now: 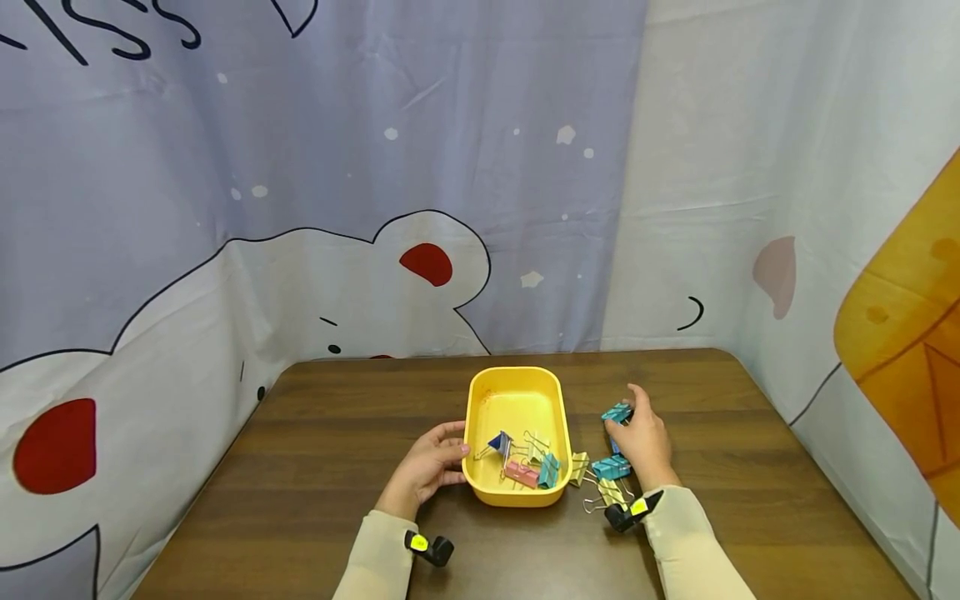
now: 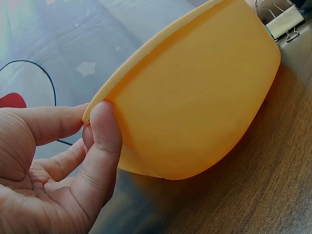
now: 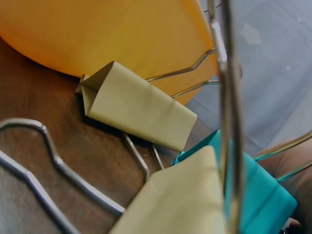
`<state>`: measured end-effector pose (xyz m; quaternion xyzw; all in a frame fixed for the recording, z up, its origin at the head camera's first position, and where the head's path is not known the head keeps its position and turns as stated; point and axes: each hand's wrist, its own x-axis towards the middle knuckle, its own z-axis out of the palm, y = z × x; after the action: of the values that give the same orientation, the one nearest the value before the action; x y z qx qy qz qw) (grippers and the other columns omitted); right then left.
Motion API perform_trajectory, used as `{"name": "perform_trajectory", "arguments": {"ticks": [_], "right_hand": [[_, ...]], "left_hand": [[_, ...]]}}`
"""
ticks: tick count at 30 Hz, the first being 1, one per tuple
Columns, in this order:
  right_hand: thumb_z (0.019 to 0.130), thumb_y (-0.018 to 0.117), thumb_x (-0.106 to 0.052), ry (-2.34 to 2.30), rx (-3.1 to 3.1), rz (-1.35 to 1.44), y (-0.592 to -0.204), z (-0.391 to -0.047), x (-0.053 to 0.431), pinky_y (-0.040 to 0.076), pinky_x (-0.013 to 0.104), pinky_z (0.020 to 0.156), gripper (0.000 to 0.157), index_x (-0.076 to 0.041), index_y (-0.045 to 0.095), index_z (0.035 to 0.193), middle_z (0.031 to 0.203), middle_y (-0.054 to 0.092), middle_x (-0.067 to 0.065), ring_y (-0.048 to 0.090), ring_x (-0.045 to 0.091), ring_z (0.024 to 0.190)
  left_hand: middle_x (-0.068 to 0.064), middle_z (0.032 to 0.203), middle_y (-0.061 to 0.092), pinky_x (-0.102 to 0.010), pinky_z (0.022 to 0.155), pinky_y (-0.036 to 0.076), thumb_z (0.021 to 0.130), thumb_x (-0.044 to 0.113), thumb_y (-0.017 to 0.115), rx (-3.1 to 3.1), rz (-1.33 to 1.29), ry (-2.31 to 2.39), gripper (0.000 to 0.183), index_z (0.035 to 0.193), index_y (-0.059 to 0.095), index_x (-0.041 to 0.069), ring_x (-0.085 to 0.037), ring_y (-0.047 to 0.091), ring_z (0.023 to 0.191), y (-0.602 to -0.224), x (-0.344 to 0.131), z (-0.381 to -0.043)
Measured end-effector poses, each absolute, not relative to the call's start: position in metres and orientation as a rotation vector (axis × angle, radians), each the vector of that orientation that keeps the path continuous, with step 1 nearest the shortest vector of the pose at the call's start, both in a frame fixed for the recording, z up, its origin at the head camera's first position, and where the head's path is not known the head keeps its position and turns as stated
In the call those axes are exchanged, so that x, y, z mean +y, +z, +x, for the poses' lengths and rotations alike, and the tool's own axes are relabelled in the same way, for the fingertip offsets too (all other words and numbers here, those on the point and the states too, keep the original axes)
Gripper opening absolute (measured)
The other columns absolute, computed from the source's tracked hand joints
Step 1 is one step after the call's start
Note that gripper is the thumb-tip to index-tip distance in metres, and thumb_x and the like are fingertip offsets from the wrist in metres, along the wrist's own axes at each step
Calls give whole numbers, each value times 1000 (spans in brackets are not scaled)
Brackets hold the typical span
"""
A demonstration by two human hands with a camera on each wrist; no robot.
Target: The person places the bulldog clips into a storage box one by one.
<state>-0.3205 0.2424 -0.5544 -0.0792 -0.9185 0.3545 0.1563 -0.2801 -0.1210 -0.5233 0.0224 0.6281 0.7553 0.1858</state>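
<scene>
**A:** Nearest the right-wrist camera: a pale-yellow binder clip (image 3: 175, 195), wire handles out. It lies on the table (image 1: 300, 483), right of the yellow plastic tray (image 1: 517, 498), by its near end.

**B:** Hands?

**A:** Left hand (image 1: 431, 465) at the tray's left side; its grip pinches the rim. Right hand (image 1: 645, 442) well to the tray's right, thumb and fingers bent about a teal binder clip (image 1: 617, 412). Whether that grip bears on the clip yet, cannot tell.

**B:** Inside the tray?

**A:** Toward its near end: a blue binder clip (image 1: 501, 442), a pink binder clip (image 1: 522, 474), a smaller teal clip (image 1: 549, 471), some pale wire-handled ones.

**B:** How to make a clean pick?

**A:** My judgement: squeeze the folded body, not the wires; loops would likely swivel. Lift straight up before any sideways travel. A second teal clip (image 1: 611, 467) and another yellow clip (image 1: 579, 467) sit between the hand and the tray's right wall, and their handles could hook.

**B:** And the left?

**A:** Light rim pinch should do. Keep the tray flat; tugging might slide its contents.
</scene>
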Motion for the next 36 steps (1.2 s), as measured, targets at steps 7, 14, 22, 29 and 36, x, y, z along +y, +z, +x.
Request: {"name": "perform_trajectory", "arguments": {"ticks": [7,14,22,29,36], "right_hand": [[77,69,-26,1088,-2543,-249,-552,-321,241,44,46,66,77,-20,27,142,127,54,6,57,36,93],[76,71,-20,1135,-2457,-197,-543,-318,240,44,46,70,77,-20,29,141,126,55,7,57,33,95],[76,72,-18,1156,-2427,-66,-534,-318,237,47,48,77,78,-21,29,141,124,56,8,56,33,103],[77,72,-18,1173,-2469,3,-519,-312,229,48,50,78,79,-20,26,142,126,54,9,53,38,108],[77,72,-19,1191,-2470,69,-508,-308,221,46,52,80,78,-20,27,141,125,55,8,52,37,109]], "left_hand": [[-28,114,49,-32,57,55,88,2,56,1774,62,2134,53,136,34,1,-22,59,76,-524,-121,-281],[-29,116,48,-32,57,55,88,2,56,1780,48,2137,52,136,35,2,-21,59,74,-523,-120,-282],[-27,114,49,-32,56,55,89,2,55,1774,67,2139,52,136,33,1,-23,59,77,-524,-120,-280],[-28,115,48,-32,58,55,89,2,55,1779,51,2126,53,136,33,1,-24,59,78,-523,-121,-279],[-28,114,49,-32,58,55,88,2,56,1778,65,2137,53,136,33,0,-25,59,79,-525,-120,-280]]}}
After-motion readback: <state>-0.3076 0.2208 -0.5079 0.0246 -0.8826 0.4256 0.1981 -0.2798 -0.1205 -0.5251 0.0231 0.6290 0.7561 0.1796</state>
